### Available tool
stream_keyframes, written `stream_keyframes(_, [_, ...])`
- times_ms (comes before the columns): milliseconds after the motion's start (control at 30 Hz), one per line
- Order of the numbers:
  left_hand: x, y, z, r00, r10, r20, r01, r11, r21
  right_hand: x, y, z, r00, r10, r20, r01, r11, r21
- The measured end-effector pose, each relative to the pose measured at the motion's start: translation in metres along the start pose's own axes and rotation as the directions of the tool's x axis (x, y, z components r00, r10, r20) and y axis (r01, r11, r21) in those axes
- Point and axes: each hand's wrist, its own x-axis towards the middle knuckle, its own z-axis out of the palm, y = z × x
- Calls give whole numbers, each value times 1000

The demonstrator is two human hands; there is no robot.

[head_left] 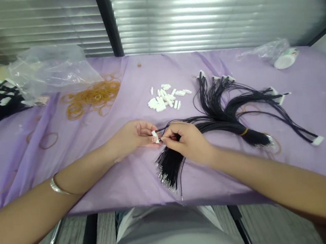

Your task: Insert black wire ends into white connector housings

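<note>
2 hands (187, 140) at connector (154, 136), inside table edge (214, 199)

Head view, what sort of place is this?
Probably an indoor workroom, perhaps in an office: black wires and small white pieces lie on a table covered in purple cloth, with slatted blinds behind it.

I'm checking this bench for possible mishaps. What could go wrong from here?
The small white connector held by the left hand could slip free. The black wires bunched beneath the right hand might tangle if dragged. The loose white pieces piled just beyond could scatter if knocked.
</note>
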Motion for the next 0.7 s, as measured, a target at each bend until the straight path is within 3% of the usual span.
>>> stream_keyframes(233, [0, -2, 1, 999, 21, -38, -20, 1000, 16, -1, 2, -3, 996, -66, 53, 67, 998, -9])
stream_keyframes(433, [1, -1, 0, 1000, 10, 13, -10, 1000, -12, 1, 0, -6, 1000, 12, -14, -13, 999, -31])
stream_keyframes(600, [0, 1, 1, 1000, -17, -1, 17, 1000, -11, 1, 2, -10, 999, 0, 54, -2, 999, 41])
stream_keyframes(700, [0, 1, 0, 999, -32, -12, 32, 999, -23, 0, 4, -12, 999, 25, 21, -27, 998, 58])
